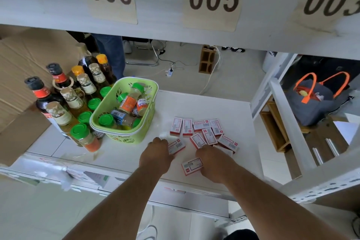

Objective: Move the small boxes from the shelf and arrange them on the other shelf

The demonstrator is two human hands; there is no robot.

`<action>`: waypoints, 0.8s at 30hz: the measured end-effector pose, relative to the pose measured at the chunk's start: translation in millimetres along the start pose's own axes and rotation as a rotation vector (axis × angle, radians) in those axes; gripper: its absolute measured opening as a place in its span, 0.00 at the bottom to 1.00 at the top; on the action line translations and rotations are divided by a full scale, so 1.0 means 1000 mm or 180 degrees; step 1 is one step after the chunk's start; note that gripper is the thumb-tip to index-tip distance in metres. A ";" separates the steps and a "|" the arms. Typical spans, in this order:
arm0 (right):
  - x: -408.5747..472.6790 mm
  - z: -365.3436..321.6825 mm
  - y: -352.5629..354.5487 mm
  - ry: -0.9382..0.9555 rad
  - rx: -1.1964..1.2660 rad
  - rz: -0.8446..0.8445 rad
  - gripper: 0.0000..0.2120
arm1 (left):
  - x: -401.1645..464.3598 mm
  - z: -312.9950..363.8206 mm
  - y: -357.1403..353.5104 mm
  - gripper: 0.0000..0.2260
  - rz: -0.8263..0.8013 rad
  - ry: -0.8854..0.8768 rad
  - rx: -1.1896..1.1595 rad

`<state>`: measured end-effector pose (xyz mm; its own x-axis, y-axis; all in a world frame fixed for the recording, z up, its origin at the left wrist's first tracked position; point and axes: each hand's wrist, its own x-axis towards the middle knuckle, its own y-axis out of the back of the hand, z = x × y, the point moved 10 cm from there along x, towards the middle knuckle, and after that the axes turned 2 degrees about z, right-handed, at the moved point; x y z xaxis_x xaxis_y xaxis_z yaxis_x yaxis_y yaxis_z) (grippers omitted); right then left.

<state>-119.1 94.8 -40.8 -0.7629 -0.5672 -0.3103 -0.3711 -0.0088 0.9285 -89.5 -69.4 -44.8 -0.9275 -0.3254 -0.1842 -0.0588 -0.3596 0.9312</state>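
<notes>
Both bare forearms reach forward and down, converging a little toward the middle. Left hand is knuckles-up, fingers curled under, its grip closed on a small box that pokes out just right of the knuckles. Right hand sits near it, level with it, also back-up with fingers bent down out of sight; whether that grip holds anything can't be seen. Wrists are straight, the hands apart, not touching each other.
</notes>
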 end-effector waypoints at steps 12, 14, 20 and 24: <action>-0.041 -0.004 0.050 -0.0194 0.0349 0.0155 0.22 | -0.022 0.008 0.051 0.21 -0.0102 -0.0535 -0.0339; -0.056 -0.004 0.061 -0.0316 0.0512 0.0236 0.22 | -0.028 0.015 0.065 0.21 -0.0116 -0.0737 -0.0337; -0.121 -0.005 0.081 -0.0839 0.0878 0.0521 0.16 | -0.055 0.050 0.089 0.21 -0.0367 -0.1565 -0.0339; -0.177 -0.004 0.099 -0.1085 0.0739 0.0783 0.09 | -0.086 0.082 0.095 0.20 -0.0574 -0.2122 -0.0404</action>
<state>-18.4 190.6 106.7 -0.9586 -0.2267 -0.1723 -0.2367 0.2980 0.9248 -45.7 -3.6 85.6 -0.9383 0.3401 -0.0624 -0.2272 -0.4702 0.8529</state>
